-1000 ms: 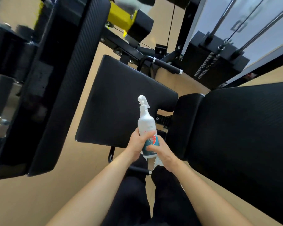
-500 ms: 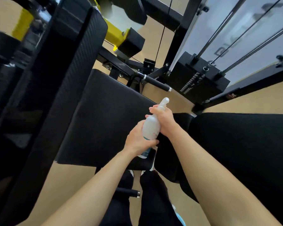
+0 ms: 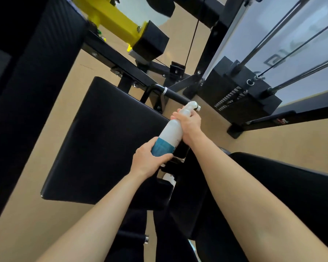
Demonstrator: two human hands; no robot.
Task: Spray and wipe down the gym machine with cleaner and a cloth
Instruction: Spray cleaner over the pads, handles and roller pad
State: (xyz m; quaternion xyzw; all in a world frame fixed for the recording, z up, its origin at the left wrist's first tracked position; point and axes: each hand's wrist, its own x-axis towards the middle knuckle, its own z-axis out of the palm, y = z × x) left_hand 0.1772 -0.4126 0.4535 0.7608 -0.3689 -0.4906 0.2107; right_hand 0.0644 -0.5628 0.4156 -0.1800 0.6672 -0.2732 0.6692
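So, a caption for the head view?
Left hand grips the base of the spray bottle, right hand its neck, near a black pad.

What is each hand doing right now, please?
Left hand: closed, fingers curled round the base of the spray bottle.
Right hand: closed, gripping the same bottle's neck below the nozzle.

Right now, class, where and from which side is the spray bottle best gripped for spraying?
Grip the spray bottle at the narrow neck under its trigger head, from opposite the nozzle, as the right hand does; the left hand holds the base.
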